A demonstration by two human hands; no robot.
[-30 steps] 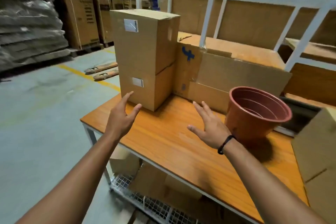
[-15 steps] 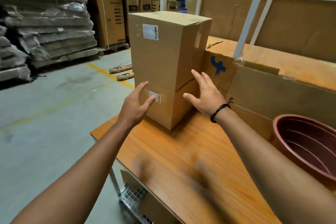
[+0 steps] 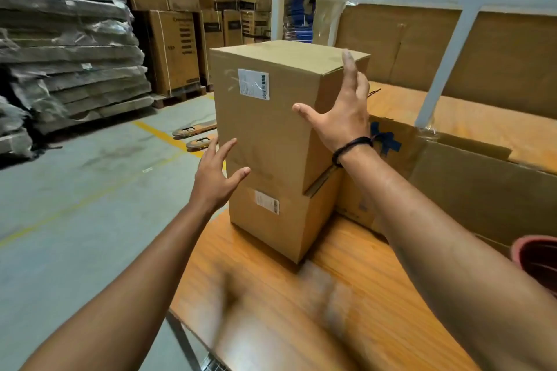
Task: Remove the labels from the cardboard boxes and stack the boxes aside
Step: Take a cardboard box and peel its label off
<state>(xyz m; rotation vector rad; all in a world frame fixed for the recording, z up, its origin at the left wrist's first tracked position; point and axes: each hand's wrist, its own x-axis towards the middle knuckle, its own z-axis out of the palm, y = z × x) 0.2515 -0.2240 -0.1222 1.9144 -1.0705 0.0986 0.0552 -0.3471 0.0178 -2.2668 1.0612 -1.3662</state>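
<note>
At the upper left of the frame lie grey wrapped stacks (image 3: 69, 48), with tall brown cartons (image 3: 177, 51) just right of them and a yellow floor line (image 3: 159, 134) running below. Left of centre, the left hand (image 3: 215, 178) is spread wide with straight fingers at the lower left edge of the upper box (image 3: 265, 135), its thumb over the front face; it grips nothing, and whether it actually touches the cardboard cannot be told. The upper box stands in the middle of the frame, stacked on the lower box (image 3: 289, 229), which sits on the orange wooden table (image 3: 271, 325). Each box carries a white label on its front: the upper label (image 3: 253, 84) near the top and the lower label (image 3: 267, 202) (smaller and blurred). Just right of centre, the right hand (image 3: 340, 117), a black band (image 3: 349, 147) on its wrist, lies flat and open against the upper box's right side, thumb reaching across the front corner. Further right stand a white metal frame (image 3: 446, 69) and an opened cardboard sheet (image 3: 482, 190), with a reddish pot (image 3: 539, 262) at the right edge.
</note>
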